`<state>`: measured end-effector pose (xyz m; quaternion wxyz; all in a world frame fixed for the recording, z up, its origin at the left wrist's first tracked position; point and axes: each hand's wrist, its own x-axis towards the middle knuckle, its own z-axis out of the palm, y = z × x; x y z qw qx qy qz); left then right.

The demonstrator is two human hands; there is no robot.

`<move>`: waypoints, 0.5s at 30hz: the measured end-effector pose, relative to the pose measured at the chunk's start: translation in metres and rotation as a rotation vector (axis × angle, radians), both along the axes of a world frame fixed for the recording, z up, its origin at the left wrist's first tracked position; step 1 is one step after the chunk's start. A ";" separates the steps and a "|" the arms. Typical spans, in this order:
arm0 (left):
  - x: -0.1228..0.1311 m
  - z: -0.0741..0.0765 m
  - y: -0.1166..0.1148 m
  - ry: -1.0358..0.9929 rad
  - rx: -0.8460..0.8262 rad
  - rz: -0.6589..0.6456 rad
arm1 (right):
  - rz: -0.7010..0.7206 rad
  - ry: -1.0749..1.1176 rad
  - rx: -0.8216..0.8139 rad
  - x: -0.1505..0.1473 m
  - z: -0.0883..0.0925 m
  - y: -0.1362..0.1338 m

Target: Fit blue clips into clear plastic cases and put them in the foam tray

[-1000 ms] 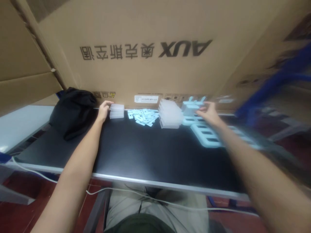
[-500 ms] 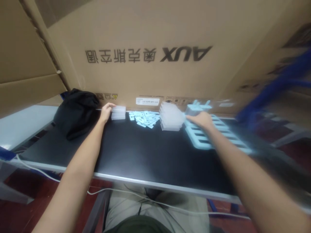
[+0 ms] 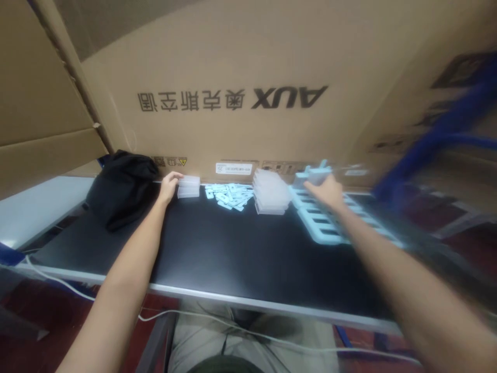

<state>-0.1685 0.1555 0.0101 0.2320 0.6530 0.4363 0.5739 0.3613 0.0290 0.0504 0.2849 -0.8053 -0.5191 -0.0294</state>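
Observation:
My left hand (image 3: 169, 187) is at the back of the table, its fingers curled against the left end of a short stack of translucent plastic boxes (image 3: 188, 187). To the right lies a loose pile of small light-blue plastic pieces (image 3: 230, 196). A larger, uneven stack of translucent boxes (image 3: 271, 192) stands beside that pile. My right hand (image 3: 328, 191) reaches over a light-blue slotted rack (image 3: 320, 226). Its thumb and fingers close around a translucent box with light-blue prongs (image 3: 312, 175) at the rack's back; the fingertips are partly hidden.
A big cardboard carton (image 3: 217, 57) with upside-down print rises behind the black tabletop (image 3: 248, 259). A black cloth bundle (image 3: 120, 189) lies at the left. Blue metal framing (image 3: 430, 140) stands at the right. A white cable (image 3: 217, 322) hangs along the front edge.
My right hand has shifted from beside the larger stack to the pronged box and closed there. The left hand stays at the short stack. The view has tilted slightly.

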 end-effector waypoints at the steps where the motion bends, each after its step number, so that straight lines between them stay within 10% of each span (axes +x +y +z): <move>1: 0.000 0.000 0.000 -0.002 0.000 0.003 | -0.021 0.021 0.032 0.000 0.010 -0.001; 6: 0.002 -0.002 0.001 -0.019 0.000 0.025 | 0.127 0.003 0.178 -0.029 0.078 0.002; 9: 0.003 -0.001 -0.001 -0.022 0.005 0.035 | 0.324 -0.293 -0.081 -0.072 0.108 0.013; 15: 0.003 0.000 -0.003 -0.030 0.022 0.038 | 0.429 -0.661 -0.315 -0.141 0.112 0.038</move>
